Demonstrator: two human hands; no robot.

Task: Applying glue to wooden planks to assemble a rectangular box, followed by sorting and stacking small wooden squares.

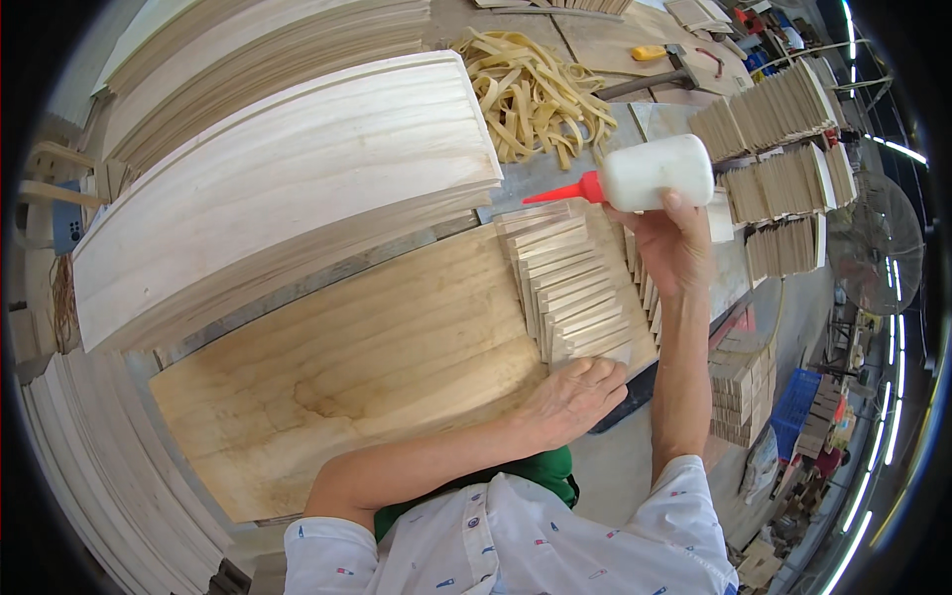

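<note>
In my right hand (672, 243) is a white squeeze glue bottle (662, 171), tipped on its side with its red pointed nozzle (560, 190) facing left. The bottle hangs above a row of thin wooden slats (570, 288) that overlap one another on a wooden board (397, 347). My left hand (580, 397) rests against the near end of that row, fingers curled closed. What those fingers hold, if anything, is hidden.
Pale wood panels (288, 169) are stacked at the left and back. Behind the slats lies a heap of yellowish bands (531, 94). A hammer (654, 84) sits farther back. More slat stacks (773, 109) stand at right, near a large fan (878, 243).
</note>
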